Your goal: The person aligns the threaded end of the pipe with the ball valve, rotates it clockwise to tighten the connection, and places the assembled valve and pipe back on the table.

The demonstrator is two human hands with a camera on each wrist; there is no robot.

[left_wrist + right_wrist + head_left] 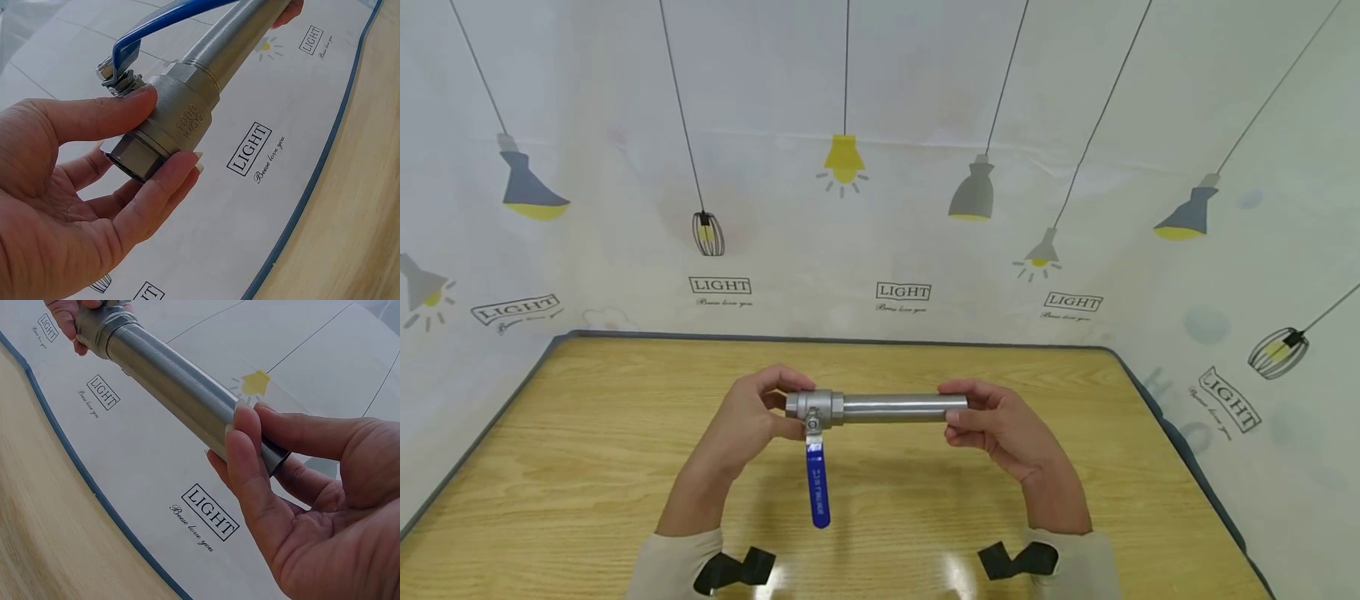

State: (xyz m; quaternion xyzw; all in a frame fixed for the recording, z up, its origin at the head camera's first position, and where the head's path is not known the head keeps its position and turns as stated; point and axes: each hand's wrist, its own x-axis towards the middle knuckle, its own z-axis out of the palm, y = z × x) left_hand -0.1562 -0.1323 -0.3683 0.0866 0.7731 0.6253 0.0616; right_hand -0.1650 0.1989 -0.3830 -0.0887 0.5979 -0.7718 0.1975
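A steel ball valve (825,403) with a blue lever handle (818,487) is joined to a length of steel pipe (895,407). Both are held level above the table. My left hand (747,421) pinches the valve body near its open hex end, thumb on one side and fingers on the other. Raised letters show on the valve (178,109) in the left wrist view. At the pipe's free end, my right hand (1003,425) pinches the tube between thumb and fingers. The lever points toward me, across the pipe's line. How the pipe sits inside the valve is hidden.
Below the hands lies a wood-grain table (587,433) with a dark blue edge (835,339). A pale sheet printed with lamps and lettering (760,167) rises behind it and at both sides. Black straps (733,571) are around the sleeves.
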